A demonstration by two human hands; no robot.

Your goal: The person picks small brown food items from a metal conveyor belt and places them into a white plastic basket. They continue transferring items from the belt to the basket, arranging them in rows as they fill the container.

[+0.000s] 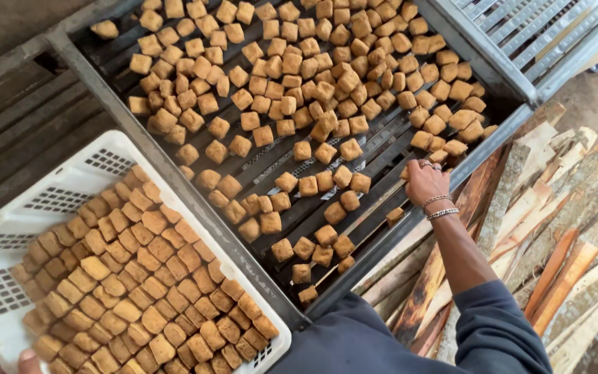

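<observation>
My right hand (426, 181), with rings and two bracelets at the wrist, rests on the near right rim of a long dark metal grill tray (375, 246), fingers curled at the edge beside the nearest brown cubes. The tray is strewn with several golden-brown cubes (299, 76), dense at the far end and sparse near me. My left hand (8, 363) shows only as fingertips at the bottom left corner, gripping the edge of a white perforated plastic crate (50, 190) packed with the same brown cubes (140, 291).
A stack of split firewood planks (555, 235) lies to the right, below the tray. A second, empty metal grate (534, 34) sits at the top right. Dark wooden boards (15, 118) run along the left.
</observation>
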